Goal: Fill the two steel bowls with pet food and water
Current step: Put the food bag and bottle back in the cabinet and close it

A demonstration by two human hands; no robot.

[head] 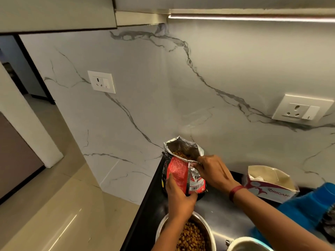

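A veined marble wall [163, 87] is rising behind a dark counter [226, 211], carrying two sockets [101, 82] and a light strip [253, 17] glowing at 1 o'clock.

The bag [178, 171] is standing upright at the counter's far left corner, its foil mouth gaping and brown kibble showing inside.

The left hand [178, 200] is reaching up from 6 o'clock, forearm passing over the bowl [205, 224]. Its fingers are curling round the bag's lower front and its thumb is pressing the red panel.

The right hand [213, 171] is coming in from 4 o'clock, arm stretched across the counter with a dark red band [235, 192] on the wrist. Its back is facing up, and thumb and fingers are pinching the bag's rim at its 3 o'clock side.

The bowl is sitting at 6 o'clock of the bag, near the counter's front edge, holding kibble [190, 238]. The second bowl [248, 240] is sitting just beside it at 3 o'clock, cut by the frame edge; what it holds cannot be told.

A white box [268, 183], open at the top, is lying at 3 o'clock of the bag, with a blue cloth [311, 201] just beyond it.
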